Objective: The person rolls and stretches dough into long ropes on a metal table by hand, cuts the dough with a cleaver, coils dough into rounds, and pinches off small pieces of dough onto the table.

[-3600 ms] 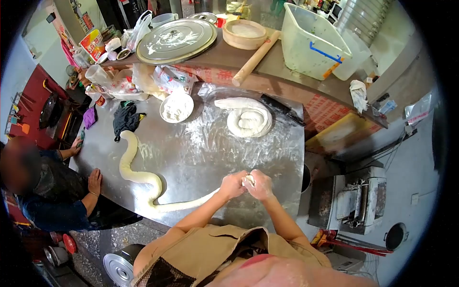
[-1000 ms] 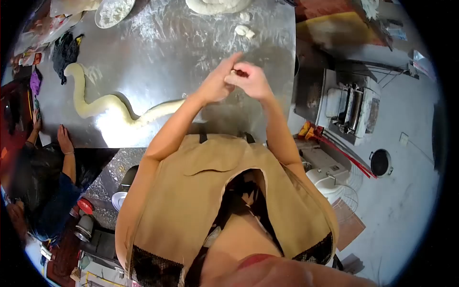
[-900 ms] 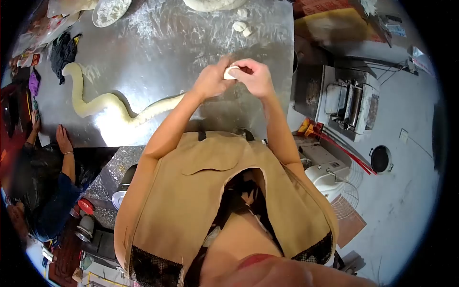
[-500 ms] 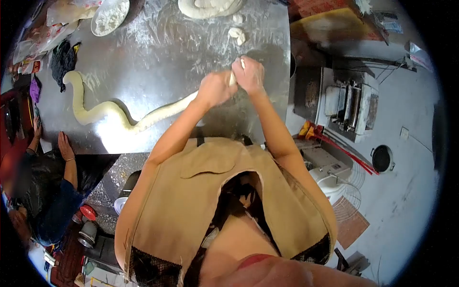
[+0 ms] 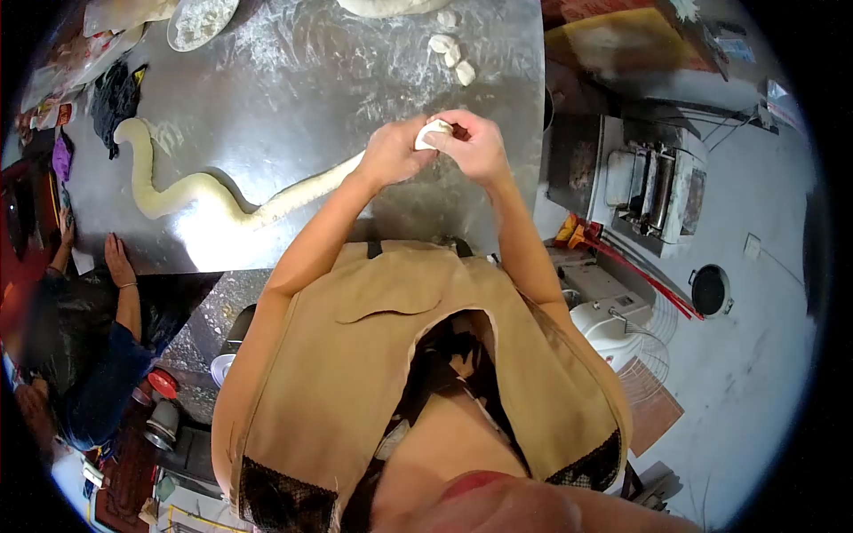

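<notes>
A long rope of pale dough (image 5: 191,197) winds across the metal table (image 5: 293,98), and its thin right end runs into my left hand (image 5: 395,153), which is closed around it. My right hand (image 5: 475,149) touches the left one and pinches the white dough end (image 5: 433,135) that sticks out between them. Several small dough pieces (image 5: 451,55) lie beyond my hands, near the table's right side. Past them a thick dough coil (image 5: 391,7) is cut off by the top of the view.
A bowl of flour (image 5: 203,22) stands at the upper left, with a black cloth (image 5: 115,96) below it. Another person's hand (image 5: 121,260) rests on the table's left front edge. To the right of the table is a machine with rollers (image 5: 656,188).
Since the earliest frame, the view has tilted down and several small pieces have appeared by the coil. Over the last half second my hands shifted slightly and another piece joined the small ones.
</notes>
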The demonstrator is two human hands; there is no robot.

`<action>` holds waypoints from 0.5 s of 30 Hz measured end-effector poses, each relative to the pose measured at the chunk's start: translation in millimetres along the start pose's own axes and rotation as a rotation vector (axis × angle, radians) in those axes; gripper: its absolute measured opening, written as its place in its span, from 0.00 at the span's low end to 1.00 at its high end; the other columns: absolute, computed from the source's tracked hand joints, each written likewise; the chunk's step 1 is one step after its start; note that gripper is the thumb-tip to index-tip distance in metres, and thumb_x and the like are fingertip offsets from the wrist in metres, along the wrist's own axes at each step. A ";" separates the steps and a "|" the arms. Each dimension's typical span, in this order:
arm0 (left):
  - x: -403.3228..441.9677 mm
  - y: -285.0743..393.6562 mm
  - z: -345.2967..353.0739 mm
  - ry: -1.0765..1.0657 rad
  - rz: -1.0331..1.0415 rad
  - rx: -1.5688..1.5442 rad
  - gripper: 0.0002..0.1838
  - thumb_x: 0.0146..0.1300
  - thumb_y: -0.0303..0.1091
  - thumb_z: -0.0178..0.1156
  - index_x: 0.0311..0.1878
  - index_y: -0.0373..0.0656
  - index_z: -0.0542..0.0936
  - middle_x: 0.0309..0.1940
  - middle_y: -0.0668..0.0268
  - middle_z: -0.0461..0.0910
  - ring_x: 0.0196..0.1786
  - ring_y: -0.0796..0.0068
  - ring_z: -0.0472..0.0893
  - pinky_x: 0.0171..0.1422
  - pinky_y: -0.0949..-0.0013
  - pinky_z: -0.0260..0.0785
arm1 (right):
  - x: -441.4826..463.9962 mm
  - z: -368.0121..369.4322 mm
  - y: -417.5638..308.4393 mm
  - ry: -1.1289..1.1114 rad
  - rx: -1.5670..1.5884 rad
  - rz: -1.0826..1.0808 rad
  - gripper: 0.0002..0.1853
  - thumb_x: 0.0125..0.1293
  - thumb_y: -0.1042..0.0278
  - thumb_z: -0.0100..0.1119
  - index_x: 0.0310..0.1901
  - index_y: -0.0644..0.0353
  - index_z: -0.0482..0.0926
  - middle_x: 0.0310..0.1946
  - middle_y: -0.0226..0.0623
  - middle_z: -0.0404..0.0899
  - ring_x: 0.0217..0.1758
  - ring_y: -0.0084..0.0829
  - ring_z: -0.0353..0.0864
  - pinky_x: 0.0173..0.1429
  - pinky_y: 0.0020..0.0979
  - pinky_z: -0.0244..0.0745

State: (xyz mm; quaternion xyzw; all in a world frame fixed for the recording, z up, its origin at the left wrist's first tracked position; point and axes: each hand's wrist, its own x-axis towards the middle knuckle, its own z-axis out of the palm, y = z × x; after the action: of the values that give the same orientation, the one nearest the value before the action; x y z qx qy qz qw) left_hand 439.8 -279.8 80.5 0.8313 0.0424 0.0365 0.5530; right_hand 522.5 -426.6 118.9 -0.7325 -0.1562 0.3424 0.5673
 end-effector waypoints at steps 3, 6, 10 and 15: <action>2.2 7.0 -2.9 -0.075 -0.101 0.153 0.13 0.53 0.34 0.64 0.43 0.48 0.78 0.34 0.55 0.83 0.40 0.46 0.81 0.42 0.50 0.73 | -3.7 10.7 -16.1 0.271 -0.503 -0.309 0.16 0.56 0.58 0.71 0.31 0.63 0.78 0.27 0.38 0.79 0.29 0.33 0.79 0.35 0.33 0.73; 7.7 13.7 4.1 -0.061 -0.085 0.201 0.11 0.54 0.35 0.63 0.41 0.47 0.78 0.32 0.55 0.83 0.38 0.46 0.81 0.42 0.50 0.74 | 3.5 13.2 -5.1 0.284 -0.705 -0.454 0.19 0.59 0.53 0.65 0.25 0.61 0.72 0.22 0.43 0.75 0.25 0.45 0.75 0.31 0.40 0.69; 10.3 5.1 14.7 0.067 -0.119 0.259 0.11 0.53 0.34 0.64 0.39 0.45 0.78 0.32 0.53 0.81 0.36 0.47 0.81 0.38 0.53 0.74 | 11.5 23.3 -0.9 0.357 -0.630 -0.285 0.20 0.62 0.51 0.60 0.24 0.59 0.71 0.20 0.45 0.75 0.24 0.50 0.74 0.30 0.44 0.68; 10.1 1.6 12.3 0.236 -0.084 0.224 0.12 0.52 0.37 0.66 0.38 0.46 0.79 0.30 0.57 0.82 0.33 0.50 0.81 0.37 0.55 0.74 | 30.7 27.9 9.3 0.447 -0.755 -0.276 0.20 0.62 0.48 0.59 0.23 0.58 0.73 0.19 0.46 0.76 0.24 0.52 0.77 0.31 0.46 0.71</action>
State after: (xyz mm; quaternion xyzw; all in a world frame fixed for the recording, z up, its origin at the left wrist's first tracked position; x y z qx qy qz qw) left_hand 451.3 -290.6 77.4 0.8752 0.1456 0.1055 0.4492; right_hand 524.0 -390.3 96.8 -0.9161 -0.2397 0.0162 0.3209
